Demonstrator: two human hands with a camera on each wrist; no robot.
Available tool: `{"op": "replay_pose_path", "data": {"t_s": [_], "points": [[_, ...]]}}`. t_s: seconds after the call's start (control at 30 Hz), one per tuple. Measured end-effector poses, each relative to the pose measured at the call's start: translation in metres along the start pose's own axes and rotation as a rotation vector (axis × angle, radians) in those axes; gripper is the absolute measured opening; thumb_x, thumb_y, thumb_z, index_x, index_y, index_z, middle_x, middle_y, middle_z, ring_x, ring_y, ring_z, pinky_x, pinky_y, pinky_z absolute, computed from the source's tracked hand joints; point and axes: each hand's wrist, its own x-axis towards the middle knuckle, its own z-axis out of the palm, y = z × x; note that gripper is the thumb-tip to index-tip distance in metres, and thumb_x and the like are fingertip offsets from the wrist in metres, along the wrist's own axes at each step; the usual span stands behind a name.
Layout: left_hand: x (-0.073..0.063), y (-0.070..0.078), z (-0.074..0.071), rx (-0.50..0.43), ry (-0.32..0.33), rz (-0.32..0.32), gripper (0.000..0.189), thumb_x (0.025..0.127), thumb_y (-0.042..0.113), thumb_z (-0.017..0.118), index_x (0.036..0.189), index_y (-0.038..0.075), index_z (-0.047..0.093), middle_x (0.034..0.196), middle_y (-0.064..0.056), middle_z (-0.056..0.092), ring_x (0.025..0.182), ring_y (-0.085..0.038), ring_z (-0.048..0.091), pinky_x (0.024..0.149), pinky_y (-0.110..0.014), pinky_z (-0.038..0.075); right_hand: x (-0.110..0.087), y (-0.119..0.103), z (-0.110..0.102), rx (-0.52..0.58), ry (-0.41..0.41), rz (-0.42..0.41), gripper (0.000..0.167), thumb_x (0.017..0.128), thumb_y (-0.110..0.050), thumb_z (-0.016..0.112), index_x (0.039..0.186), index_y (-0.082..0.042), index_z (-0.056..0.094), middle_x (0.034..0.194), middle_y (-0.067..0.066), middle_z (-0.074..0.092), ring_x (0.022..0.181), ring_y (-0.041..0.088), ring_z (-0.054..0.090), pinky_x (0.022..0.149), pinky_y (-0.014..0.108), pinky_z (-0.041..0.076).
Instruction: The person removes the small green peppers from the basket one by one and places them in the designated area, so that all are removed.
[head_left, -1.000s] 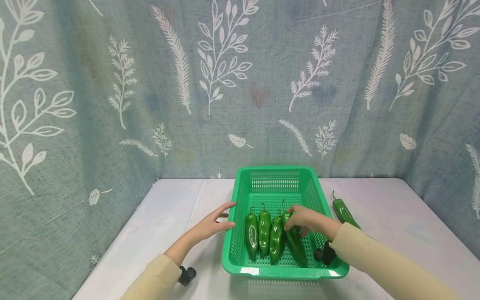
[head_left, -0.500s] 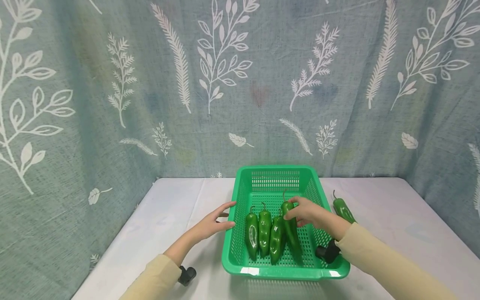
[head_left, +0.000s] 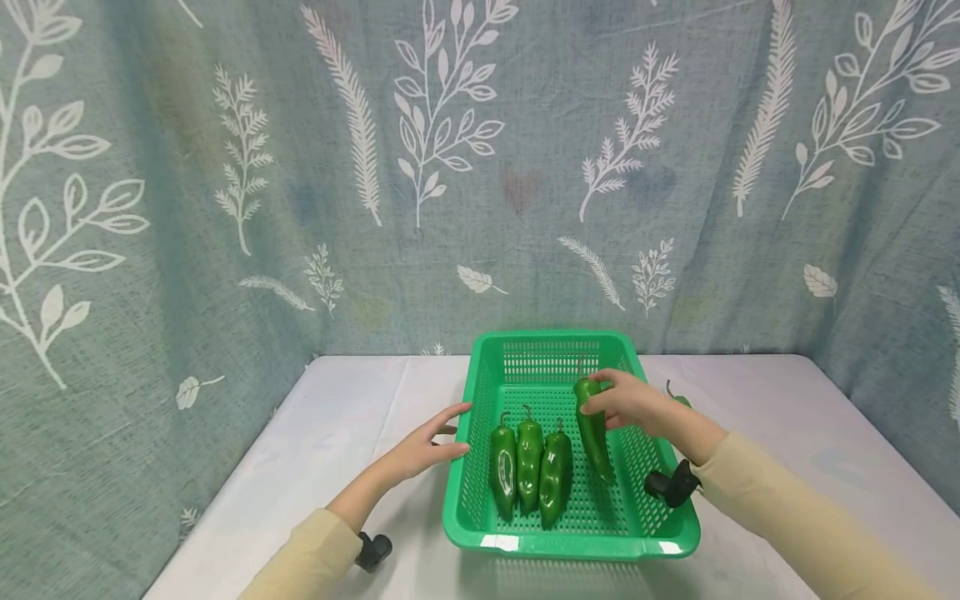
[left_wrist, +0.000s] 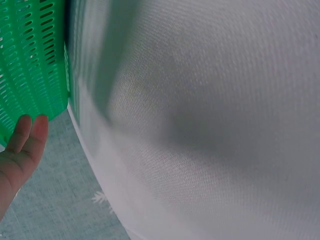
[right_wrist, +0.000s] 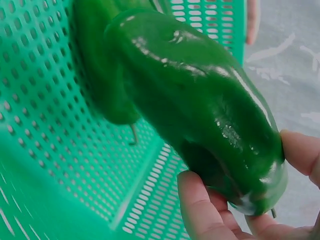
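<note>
My right hand (head_left: 626,404) pinches a long green chili pepper (head_left: 593,429) near its stem end, over the right half of the green basket (head_left: 573,546). In the right wrist view the thumb and fingers clasp the glossy pepper (right_wrist: 200,105) at its stem end, and its body slants up and left. Three more green peppers (head_left: 529,467) lie side by side in the basket's left half. At the basket's left rim, my left hand (head_left: 427,446) rests with fingers and thumb spread. The left wrist view shows fingertips (left_wrist: 39,127) at the slotted basket wall (left_wrist: 30,60).
Beyond the basket's right side another green pepper (head_left: 681,400) lies on the white table (head_left: 810,467), mostly hidden behind my right wrist. A grey-green curtain (head_left: 517,183) with white leaf prints hangs behind the table. Black wrist cameras (head_left: 373,552) sit on both wrists.
The right hand has lifted its pepper off the row and carried it back and to the right. My left hand has stayed at the basket's left rim.
</note>
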Motion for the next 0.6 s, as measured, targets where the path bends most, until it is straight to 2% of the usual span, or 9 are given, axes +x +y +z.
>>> {"op": "replay_pose_path", "data": {"t_s": [0.1,0.27,0.37,0.6], "points": [[0.000,0.001,0.000,-0.002,0.001,-0.001,0.064,0.090,0.028,0.058,0.145,0.022,0.027,0.149,-0.008,0.026,0.128,-0.035,0.035,0.096,-0.054,0.035,-0.003,-0.005,-0.008,0.010,-0.007,-0.007,0.073,0.083,-0.011,0.063,0.143,-0.002,0.021,0.139,0.027,0.027,0.102,0.033,0.053,0.078,0.037,0.050],[0.000,0.001,0.000,0.004,0.005,-0.003,0.064,0.090,0.028,0.058,0.145,0.022,0.027,0.149,-0.007,0.026,0.128,-0.035,0.035,0.096,-0.054,0.035,-0.007,-0.010,-0.022,-0.007,-0.003,-0.039,0.075,0.085,-0.014,0.062,0.144,-0.002,0.018,0.137,0.027,0.032,0.113,0.038,0.048,0.085,0.039,0.048],[0.000,0.000,0.000,0.004,0.006,-0.005,0.064,0.090,0.029,0.058,0.145,0.022,0.027,0.149,-0.008,0.026,0.128,-0.035,0.036,0.096,-0.053,0.036,-0.010,-0.011,-0.031,-0.031,0.011,-0.046,0.075,0.085,-0.017,0.062,0.145,-0.004,0.018,0.136,0.027,0.035,0.113,0.039,0.049,0.087,0.040,0.048],[0.000,0.000,0.001,0.001,0.010,-0.011,0.064,0.089,0.028,0.058,0.145,0.022,0.027,0.148,-0.009,0.027,0.127,-0.035,0.035,0.095,-0.054,0.036,-0.019,-0.011,-0.050,-0.032,0.030,-0.044,0.077,0.086,-0.018,0.060,0.146,-0.003,0.014,0.141,0.029,0.025,0.119,0.044,0.041,0.090,0.042,0.046]]}}
